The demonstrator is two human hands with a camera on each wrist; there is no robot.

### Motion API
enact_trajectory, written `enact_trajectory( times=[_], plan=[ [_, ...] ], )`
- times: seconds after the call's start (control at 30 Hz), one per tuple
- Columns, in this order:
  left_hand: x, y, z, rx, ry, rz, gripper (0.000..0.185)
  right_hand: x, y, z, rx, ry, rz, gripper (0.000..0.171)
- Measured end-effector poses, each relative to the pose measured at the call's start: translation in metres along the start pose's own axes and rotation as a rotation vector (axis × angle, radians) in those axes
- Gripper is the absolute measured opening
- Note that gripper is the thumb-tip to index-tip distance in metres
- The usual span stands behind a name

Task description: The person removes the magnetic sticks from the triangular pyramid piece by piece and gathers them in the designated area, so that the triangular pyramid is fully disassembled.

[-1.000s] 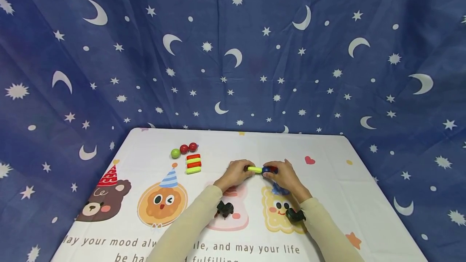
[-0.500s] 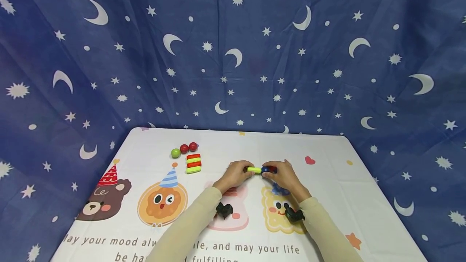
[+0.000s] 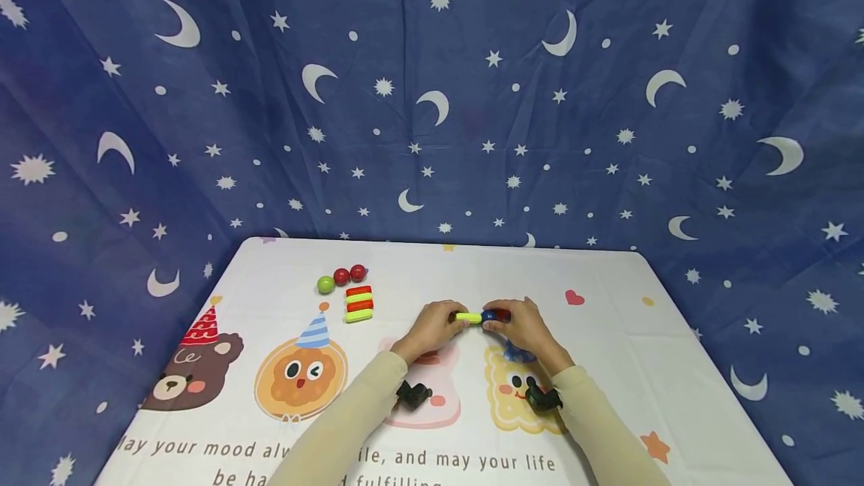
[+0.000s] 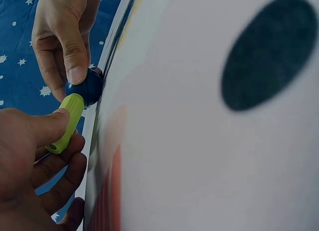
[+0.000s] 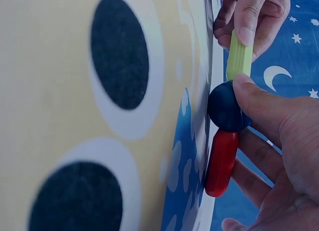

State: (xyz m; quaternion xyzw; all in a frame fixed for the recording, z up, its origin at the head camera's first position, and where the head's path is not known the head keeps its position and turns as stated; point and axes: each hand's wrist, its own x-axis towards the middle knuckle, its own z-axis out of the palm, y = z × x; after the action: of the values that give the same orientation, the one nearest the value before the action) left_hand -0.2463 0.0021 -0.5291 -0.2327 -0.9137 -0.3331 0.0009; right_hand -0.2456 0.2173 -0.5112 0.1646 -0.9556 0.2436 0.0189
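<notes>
Left hand [image 3: 432, 330] pinching green stick [image 3: 469, 316], right hand [image 3: 523, 328] pinching blue ball [image 3: 490, 316] with red stick [image 5: 220, 162]. Green stick lying sideways between both hands, tip touching ball.

Three balls [image 3: 340, 277] are set in a row behind stacked sticks [image 3: 358, 304], left of both hands [image 3: 432, 327] on the table [image 3: 607, 336]

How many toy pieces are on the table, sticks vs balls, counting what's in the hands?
Sticks: 5, with 3 in the stack, the green stick in the left hand, the red stick in the right hand
Balls: 4, with 3 in the row, plus the blue ball
Total: 9
</notes>
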Motion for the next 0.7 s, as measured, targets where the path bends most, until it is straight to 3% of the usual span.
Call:
enact_trajectory(
  times=[0.17, 0.33, 0.7],
  plan=[
    [-0.005, 0.000, -0.003, -0.010, 0.012, 0.005, 0.023, 0.000, -0.003, 0.002, 0.009, 0.008, -0.010, 0.034],
    [-0.012, -0.001, -0.010, -0.109, 0.030, -0.017, 0.021, 0.000, -0.002, 0.004, -0.001, 0.006, -0.023, 0.033],
    [-0.031, -0.007, -0.041, -0.229, 0.096, -0.105, 0.025, 0.001, -0.005, 0.000, -0.008, -0.033, 0.043, 0.035]
  ],
)
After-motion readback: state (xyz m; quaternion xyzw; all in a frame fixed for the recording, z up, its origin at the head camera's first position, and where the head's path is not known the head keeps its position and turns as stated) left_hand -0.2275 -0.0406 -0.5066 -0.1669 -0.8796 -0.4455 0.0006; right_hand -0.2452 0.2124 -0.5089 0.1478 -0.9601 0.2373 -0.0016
